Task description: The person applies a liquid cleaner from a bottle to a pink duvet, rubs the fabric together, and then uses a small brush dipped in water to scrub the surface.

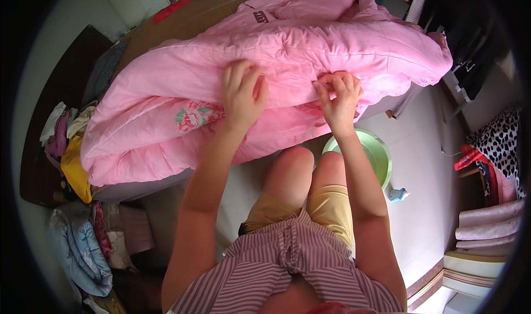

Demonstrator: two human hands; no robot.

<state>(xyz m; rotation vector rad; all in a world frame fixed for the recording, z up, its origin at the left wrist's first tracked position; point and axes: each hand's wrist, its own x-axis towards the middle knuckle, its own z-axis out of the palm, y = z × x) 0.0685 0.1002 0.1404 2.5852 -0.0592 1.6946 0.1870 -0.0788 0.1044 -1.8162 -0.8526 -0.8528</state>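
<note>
A thick pink quilt (290, 61) lies bunched and folded along the near side of the bed, with a red and green flower print (199, 115) showing in its fold. Over its front part is my left hand (244, 92), slightly blurred, fingers curved and thumb apart from them. I see nothing held in it. To the right, my right hand (342, 98) is at the quilt with fingers bent and thumb near the fingertips. Whether cloth or something small is pinched there, I cannot tell.
Below the quilt, a green plastic basin (379, 156) stands on the tiled floor beside my knees. Near it lies a small blue bottle (398, 194). Clothes, including a yellow cloth (76, 168), are heaped at left. A folded blue quilt (83, 247) sits lower left. Leopard-print fabric (498, 135) hangs at right.
</note>
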